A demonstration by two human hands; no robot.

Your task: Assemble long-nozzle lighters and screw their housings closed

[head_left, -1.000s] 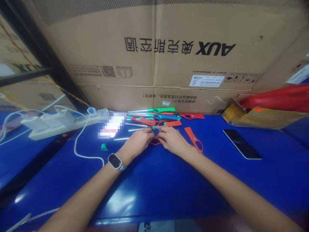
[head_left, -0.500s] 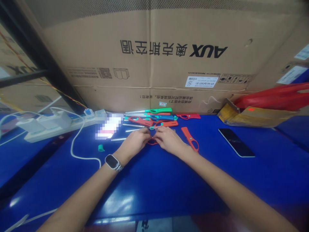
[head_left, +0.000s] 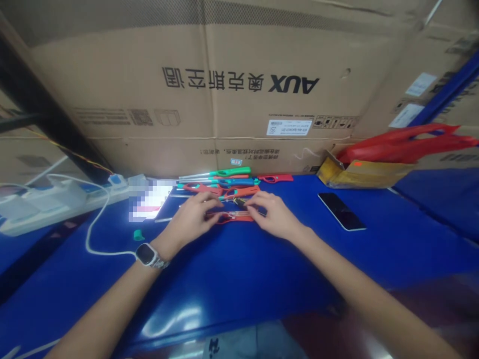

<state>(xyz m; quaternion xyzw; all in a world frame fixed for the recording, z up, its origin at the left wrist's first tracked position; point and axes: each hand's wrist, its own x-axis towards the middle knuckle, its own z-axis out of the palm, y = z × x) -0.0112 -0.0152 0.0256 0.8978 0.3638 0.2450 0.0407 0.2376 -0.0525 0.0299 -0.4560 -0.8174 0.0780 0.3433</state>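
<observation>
Between my two hands lies a red lighter shell [head_left: 245,218] with a clear, thin part along it. My left hand [head_left: 192,214] is curled at the shell's left end, thumb and fingertips on either side of it. At the right end, the thumb of my right hand [head_left: 275,214] reaches the shell, and its bent fingers touch or nearly touch a small black part [head_left: 239,202] with some yellow. Just beyond the hands is a pile of long-nosed gas lighters, among them a green lighter [head_left: 234,172], a blue lighter [head_left: 239,183] and an orange-red lighter [head_left: 243,191].
A red lighter [head_left: 279,178] lies behind the right hand. A black phone [head_left: 341,212] rests at right, a lit screen [head_left: 159,197] at left, near a green cap [head_left: 138,235]. A power strip [head_left: 26,222] with white cable, a cardboard wall [head_left: 239,114] and an open box [head_left: 368,174] surround the area.
My hands have moved apart from their close pinch, uncovering the red shell and the black part. The loose red shell at right no longer shows. The whole view has shifted.
</observation>
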